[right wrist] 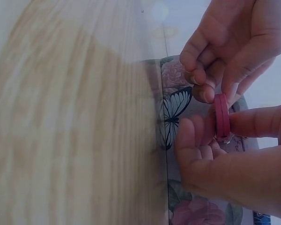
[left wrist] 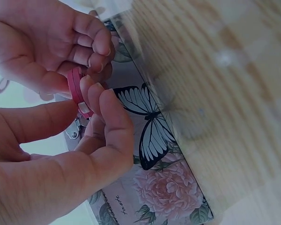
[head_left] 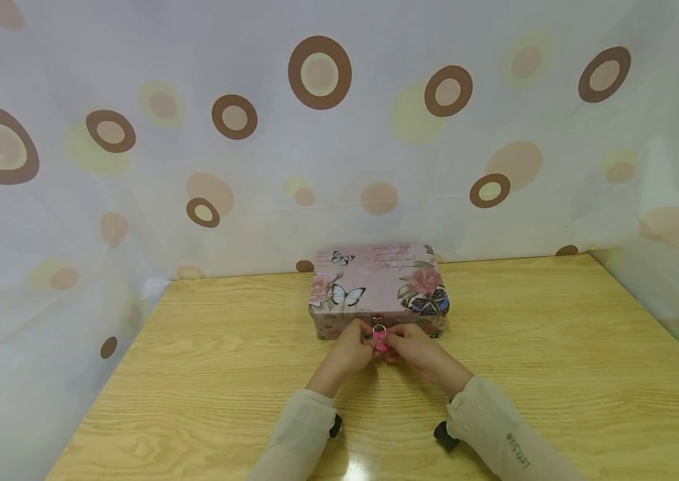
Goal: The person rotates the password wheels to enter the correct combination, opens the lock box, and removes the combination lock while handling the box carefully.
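Note:
A pink padlock (head_left: 380,341) with a metal shackle hangs at the front latch (head_left: 378,318) of a floral, butterfly-printed box (head_left: 375,277). From the left, my left hand (head_left: 354,346) pinches the padlock between thumb and fingers. My right hand (head_left: 420,349) pinches its other side, thumb on the face. In the left wrist view the padlock body (left wrist: 76,89) shows edge-on between the two hands, with the metal latch (left wrist: 74,130) partly visible beside it. The right wrist view shows the padlock (right wrist: 222,117) edge-on too; fingers hide much of its shackle.
The lidded box stands near the back edge of a wooden table (head_left: 225,374). Behind it hangs a white curtain (head_left: 339,153) with brown and peach circles, which also runs along both sides. Black wrist straps (head_left: 446,435) show under the beige sleeves.

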The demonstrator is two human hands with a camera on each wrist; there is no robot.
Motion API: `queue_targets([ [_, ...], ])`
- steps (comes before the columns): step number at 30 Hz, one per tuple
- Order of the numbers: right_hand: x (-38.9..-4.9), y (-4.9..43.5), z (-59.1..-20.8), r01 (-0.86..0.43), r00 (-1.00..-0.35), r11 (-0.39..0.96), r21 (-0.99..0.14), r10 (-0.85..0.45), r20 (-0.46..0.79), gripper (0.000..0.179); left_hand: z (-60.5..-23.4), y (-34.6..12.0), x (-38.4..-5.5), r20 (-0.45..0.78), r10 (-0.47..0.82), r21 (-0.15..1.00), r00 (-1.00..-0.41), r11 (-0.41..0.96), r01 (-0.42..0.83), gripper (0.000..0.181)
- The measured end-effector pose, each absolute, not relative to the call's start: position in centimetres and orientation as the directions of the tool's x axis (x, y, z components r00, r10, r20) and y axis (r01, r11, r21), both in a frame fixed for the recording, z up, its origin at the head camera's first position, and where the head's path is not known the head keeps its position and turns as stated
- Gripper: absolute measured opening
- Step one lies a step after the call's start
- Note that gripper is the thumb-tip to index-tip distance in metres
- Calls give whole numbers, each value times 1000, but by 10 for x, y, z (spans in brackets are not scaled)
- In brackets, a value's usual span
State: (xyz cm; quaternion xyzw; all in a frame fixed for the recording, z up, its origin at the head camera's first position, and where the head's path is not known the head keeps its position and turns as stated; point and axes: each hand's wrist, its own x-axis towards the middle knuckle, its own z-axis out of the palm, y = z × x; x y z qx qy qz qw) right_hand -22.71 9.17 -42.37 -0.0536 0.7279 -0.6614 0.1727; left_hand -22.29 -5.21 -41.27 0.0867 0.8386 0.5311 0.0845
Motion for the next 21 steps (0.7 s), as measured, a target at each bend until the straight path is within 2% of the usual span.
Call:
queue_targets([
  [6,-229,92,-426,146,-942,129,-981,-285,-178,25,-413,-52,-223,-65,236,908,-970,416,41,10],
  [21,-230,93,-428,145,-930,117,-982,-323,-176,28,-415,-53,-224,-41,234,897,-971,437,67,11],
])
